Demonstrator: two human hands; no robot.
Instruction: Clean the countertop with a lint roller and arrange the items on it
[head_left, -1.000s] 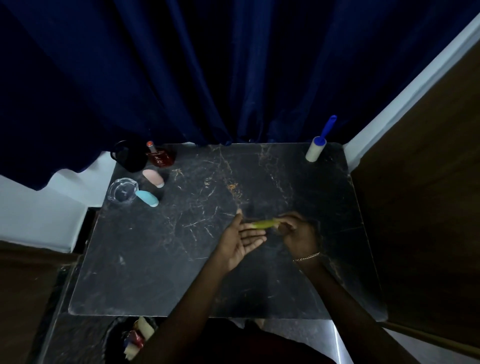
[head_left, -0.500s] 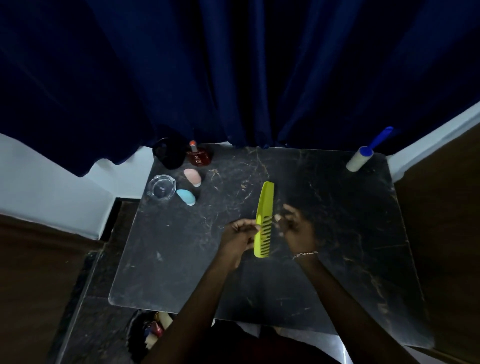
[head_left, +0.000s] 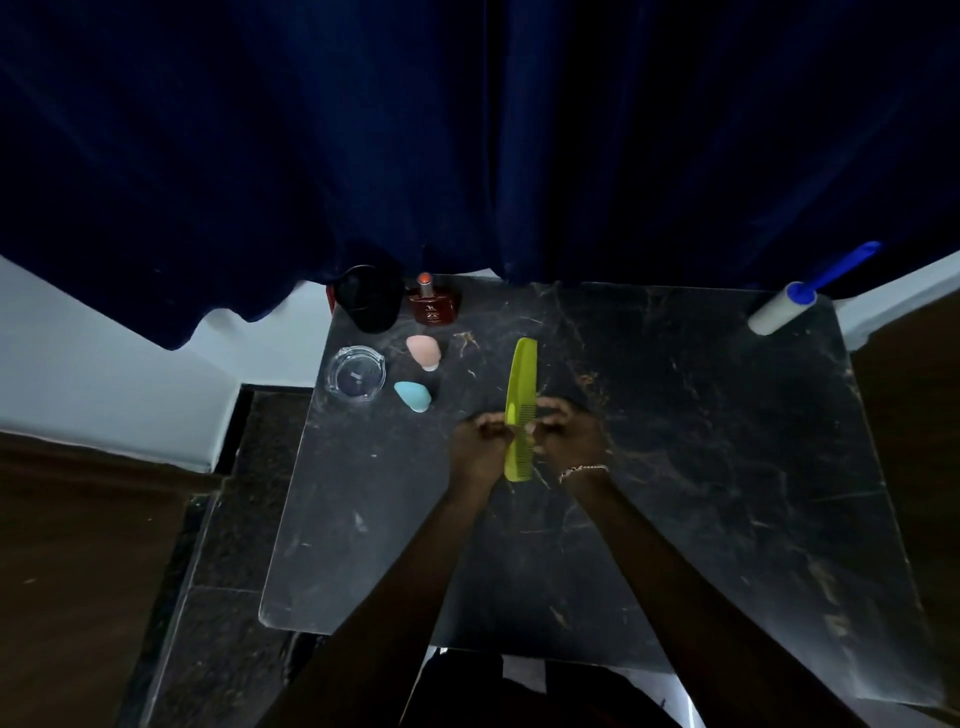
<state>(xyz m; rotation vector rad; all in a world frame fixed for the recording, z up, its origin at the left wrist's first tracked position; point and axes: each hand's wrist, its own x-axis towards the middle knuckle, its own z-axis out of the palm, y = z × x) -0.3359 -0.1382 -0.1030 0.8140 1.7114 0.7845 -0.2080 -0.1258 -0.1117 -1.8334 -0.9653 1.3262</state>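
Two bare forearms reach from the near edge over the dark marble countertop (head_left: 701, 493), and the right wrist carries a thin bracelet (head_left: 583, 470). The left hand (head_left: 480, 441) has its fingers curled tight and grips the smooth back edge of the yellow-green comb (head_left: 521, 395). The right hand (head_left: 569, 436) is curled too, and its fingertips pinch the toothed edge. The comb is held between both hands over the middle of the countertop, with its toothed end near the person and its plain end pointing away (whether it touches the surface, I cannot tell). Farther on the left lie a blue sponge (head_left: 413, 396) and, just beside it, a clear glass ashtray (head_left: 357, 373). Behind them is a pink sponge (head_left: 425, 351), then a dark red bottle (head_left: 432, 306) next to a black round object (head_left: 370, 299). The lint roller (head_left: 784, 309) lies at the far right corner, well apart from the hands. A dark blue curtain (head_left: 467, 130) hangs behind.
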